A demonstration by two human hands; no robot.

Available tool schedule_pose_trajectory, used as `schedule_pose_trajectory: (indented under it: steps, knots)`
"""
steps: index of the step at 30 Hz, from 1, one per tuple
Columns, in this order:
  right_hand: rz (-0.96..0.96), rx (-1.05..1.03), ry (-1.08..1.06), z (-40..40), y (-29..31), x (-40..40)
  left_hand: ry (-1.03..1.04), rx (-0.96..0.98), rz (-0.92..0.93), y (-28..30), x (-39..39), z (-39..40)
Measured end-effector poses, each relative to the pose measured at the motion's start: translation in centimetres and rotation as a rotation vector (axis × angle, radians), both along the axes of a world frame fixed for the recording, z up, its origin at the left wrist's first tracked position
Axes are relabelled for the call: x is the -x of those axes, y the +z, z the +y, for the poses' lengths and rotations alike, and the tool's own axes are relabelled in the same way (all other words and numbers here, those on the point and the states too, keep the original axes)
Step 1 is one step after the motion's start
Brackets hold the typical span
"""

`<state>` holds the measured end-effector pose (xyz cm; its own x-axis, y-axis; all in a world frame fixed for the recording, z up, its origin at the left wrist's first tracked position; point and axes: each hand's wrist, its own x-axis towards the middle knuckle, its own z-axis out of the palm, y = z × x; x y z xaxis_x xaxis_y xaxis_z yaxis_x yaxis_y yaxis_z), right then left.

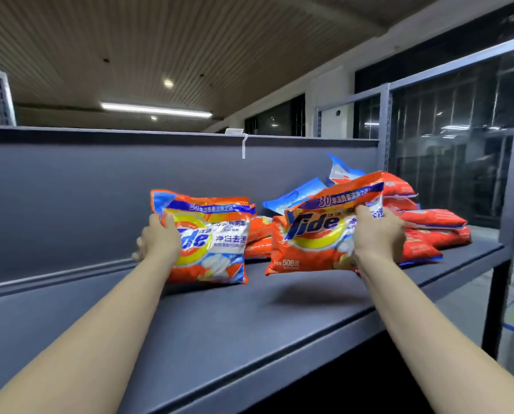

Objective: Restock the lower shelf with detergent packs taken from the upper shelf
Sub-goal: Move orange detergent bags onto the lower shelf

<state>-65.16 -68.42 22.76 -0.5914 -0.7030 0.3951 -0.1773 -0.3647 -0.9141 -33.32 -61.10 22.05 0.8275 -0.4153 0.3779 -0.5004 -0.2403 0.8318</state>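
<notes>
Upper shelf (279, 318), dark grey: left hand (160, 240) curled round the left edge of one orange Tide detergent pack (214, 243), held upright with its lower edge at or just above the shelf surface; right hand (378, 234) gripping a second orange pack (315, 234) by its right side, thumb on the front, the pack tilted and raised clear of the shelf. Behind the right hand, a loose pile of packs (429, 222), orange with a few blue ones, lying flat against the shelf's right end

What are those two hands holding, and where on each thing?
Each holds an orange Tide detergent pack. The left hand grips the left pack by its left edge; the right hand pinches the right pack at its upper right side.
</notes>
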Motion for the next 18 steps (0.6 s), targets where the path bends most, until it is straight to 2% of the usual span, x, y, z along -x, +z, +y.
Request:
schedule_pose_trajectory:
  steps: [3,7,8,12,15,16,18]
  knots:
    - [0.045,-0.055,0.068,-1.8,-0.6,-2.3,-0.086,-0.238,0.041,-2.8,-1.0,-1.4]
    - [0.139,-0.144,0.322,-3.1,-1.6,-5.5,-0.2,-0.5,-0.129,-3.7,-1.2,-1.6]
    - [0.233,-0.143,0.356,-3.2,-2.0,-6.1,-0.223,-0.531,-0.166,-3.6,-1.1,-1.4]
    - [0.859,-0.154,0.352,-2.0,-3.4,-6.6,-0.312,-0.527,-0.335,-3.0,0.2,-0.1]
    - [1.207,-0.264,0.6,-0.7,-4.1,-6.1,-0.454,-0.612,-0.407,-2.8,1.1,0.2]
    - [1.282,-0.254,0.655,-0.6,-4.3,-6.0,-0.464,-0.626,-0.403,-2.9,1.3,0.2]
    - [1.315,-0.197,0.694,-0.6,-4.5,-5.8,-0.44,-0.651,-0.406,-3.1,1.6,0.1]
